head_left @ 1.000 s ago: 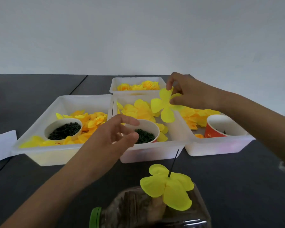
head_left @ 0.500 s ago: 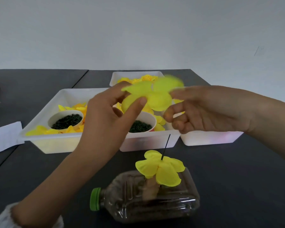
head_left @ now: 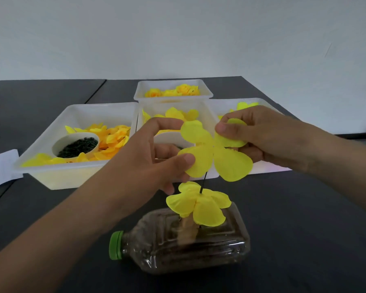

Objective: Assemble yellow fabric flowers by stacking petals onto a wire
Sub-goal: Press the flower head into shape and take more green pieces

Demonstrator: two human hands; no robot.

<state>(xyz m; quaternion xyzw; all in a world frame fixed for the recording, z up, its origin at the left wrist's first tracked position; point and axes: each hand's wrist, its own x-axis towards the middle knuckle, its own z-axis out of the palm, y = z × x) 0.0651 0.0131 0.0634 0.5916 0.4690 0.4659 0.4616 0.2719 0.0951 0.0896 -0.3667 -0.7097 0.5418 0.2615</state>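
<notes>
So the bottle (head_left: 184,244) lies on its side on the worktop (head_left: 304,229) nearest the camera, cap to the left, with a wire (head_left: 203,183) sticking up out of it and a petal layer (head_left: 199,205) sitting on that. Behind it are the trays: big tray (head_left: 76,115) left with a cup (head_left: 75,144) in it, middle tray (head_left: 207,115), small tray (head_left: 171,86) at the back. Both hands hold a loose petal piece (head_left: 215,153) above the wire, left hand (head_left: 148,157) on its left side, right hand (head_left: 260,136) on its right.

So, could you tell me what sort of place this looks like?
Probably a plain craft or piecework station: a dark table against a bare wall, white trays sorted with yellow petals, and a bottle lying on its side holding the wire.
</notes>
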